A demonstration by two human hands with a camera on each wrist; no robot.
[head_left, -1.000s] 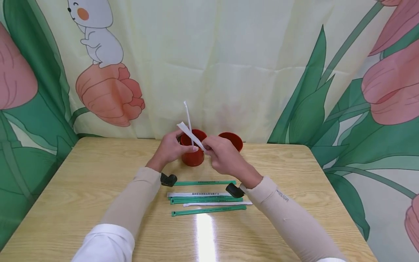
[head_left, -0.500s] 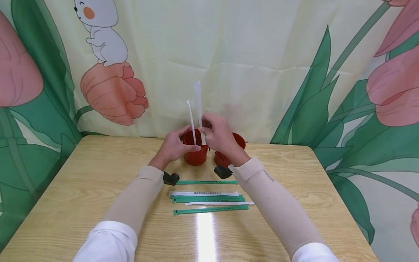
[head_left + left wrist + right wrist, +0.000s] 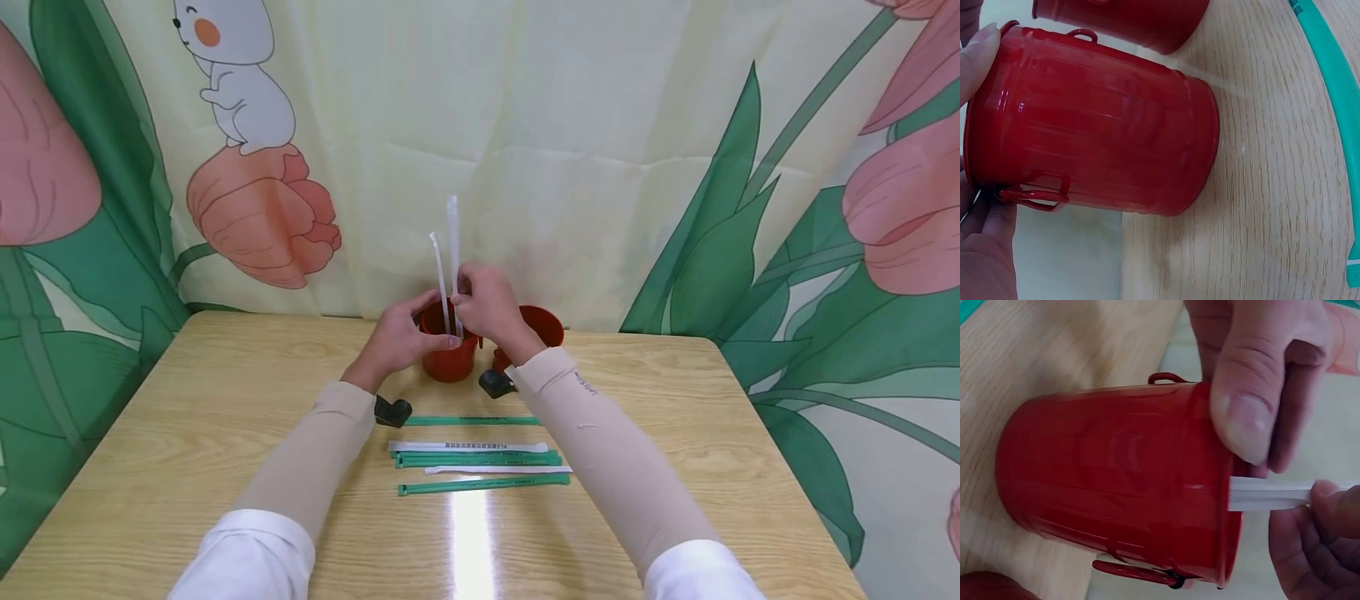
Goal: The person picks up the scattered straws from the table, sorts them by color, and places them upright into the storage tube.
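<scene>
Thumb (image 3: pixel 445 342) and fingers (image 3: pixel 1000 228) of the left hand (image 3: pixel 401 337) grip near its top a red metal bucket (image 3: pixel 448 365), which stands upright on the wooden table (image 3: pixel 210 392). Inside it one white wrapped straw (image 3: pixel 440 279) leans; just beside this, a second white wrapped straw (image 3: pixel 453 233) has its lower end in the bucket, pinched by the right hand (image 3: pixel 487 306). Another red bucket (image 3: pixel 547 327) stands at right.

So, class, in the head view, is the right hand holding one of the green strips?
No, the right hand pinches a white strip, while the green strips lie on the table.
</scene>
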